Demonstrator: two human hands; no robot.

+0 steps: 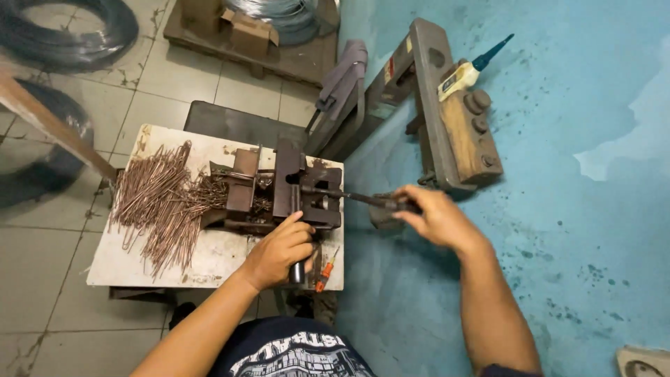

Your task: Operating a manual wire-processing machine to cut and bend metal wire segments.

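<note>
On the right half of a small white bench top [139, 262] sits a rusty brown metal bending jig [283, 192], its blocks and plates bolted close together near the bench's right edge. The left hand [279, 250] is closed around a short dark handle [298, 269] that points toward the near edge of the bench, fingers curled over it just in front of the jig. The right hand [436, 218] is out past the right edge of the bench, wrapped around the end of a long dark lever [349, 197] that runs sideways out of the jig; the fist is tight on the bar.

Across the left half of the bench lies a loose heap of thin copper-coloured bent wire pieces [157, 202], spreading from the far left corner toward the near edge and touching the jig's left side. A small orange-handled screwdriver [325, 271] lies by the near right corner, just beside the left hand. Beyond the bench, a grey metal frame [436, 105] leans against the blue-green wall [572, 209], and coils of wire [63, 31] rest on the tiled floor [42, 279] at the far left.
</note>
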